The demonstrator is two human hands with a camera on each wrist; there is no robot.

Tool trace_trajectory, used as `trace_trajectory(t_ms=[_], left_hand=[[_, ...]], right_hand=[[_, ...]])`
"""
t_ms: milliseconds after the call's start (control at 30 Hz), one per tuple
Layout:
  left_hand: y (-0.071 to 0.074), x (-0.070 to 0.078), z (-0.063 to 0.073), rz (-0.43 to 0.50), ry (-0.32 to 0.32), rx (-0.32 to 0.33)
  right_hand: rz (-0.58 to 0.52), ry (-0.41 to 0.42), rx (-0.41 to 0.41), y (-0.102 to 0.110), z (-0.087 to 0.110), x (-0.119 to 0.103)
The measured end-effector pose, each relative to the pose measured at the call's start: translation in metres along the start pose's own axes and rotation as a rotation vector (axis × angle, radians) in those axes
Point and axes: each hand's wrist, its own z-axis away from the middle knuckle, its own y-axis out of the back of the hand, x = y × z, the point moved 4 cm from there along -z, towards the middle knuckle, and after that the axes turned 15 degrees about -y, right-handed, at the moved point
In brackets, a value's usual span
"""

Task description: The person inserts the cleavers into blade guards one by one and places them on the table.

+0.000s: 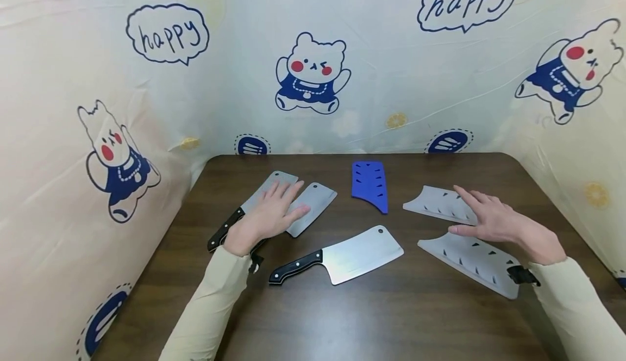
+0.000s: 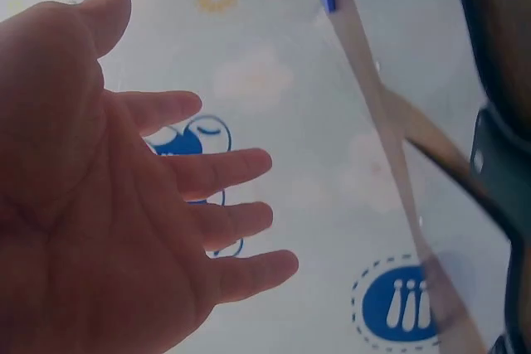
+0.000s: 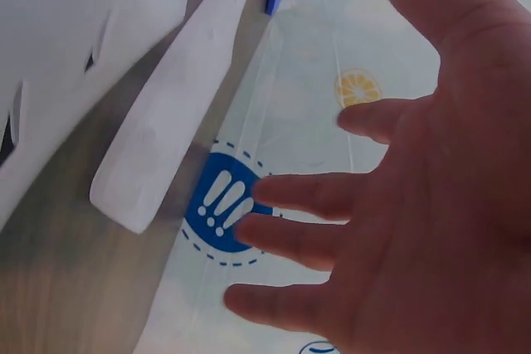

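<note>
My left hand (image 1: 266, 214) hovers palm down over two cleavers, fingers straight and spread. The farther cleaver (image 1: 283, 178) shows its blade end and part of a black handle; the other cleaver (image 1: 318, 204) has its handle mostly hidden under my hand and wrist. Over on the right, my right hand (image 1: 504, 222) is held above two white blade guards with triangular slots, the back guard (image 1: 432, 200) and the front guard (image 1: 471, 260). Both wrist views show bare palms with nothing in them. In the right wrist view, a white guard (image 3: 170, 105) lies beside the fingertips.
A third cleaver (image 1: 364, 255) lies mid-table, its black handle toward the left. Behind it is a blue blade guard (image 1: 369, 181) with slots. The brown wooden table (image 1: 342, 323) ends at a printed cloth backdrop (image 1: 381, 78) at the back and sides.
</note>
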Motion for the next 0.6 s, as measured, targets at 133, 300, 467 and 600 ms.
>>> trace_trajectory(t_ms=[133, 300, 467, 600], left_hand=[[-0.008, 0.008, -0.003, -0.007, -0.026, -0.013], [-0.015, 0.015, -0.006, 0.019, -0.054, -0.036], [-0.025, 0.021, -0.003, 0.104, -0.058, -0.083], [-0.034, 0.025, 0.002, 0.131, -0.053, -0.148]], right_hand=[[-0.014, -0.008, -0.054, -0.007, 0.0, -0.003], [-0.008, -0.032, -0.126, -0.015, 0.001, -0.002], [0.034, -0.064, -0.213, -0.023, 0.0, -0.002], [0.059, -0.096, -0.279, -0.026, 0.0, -0.006]])
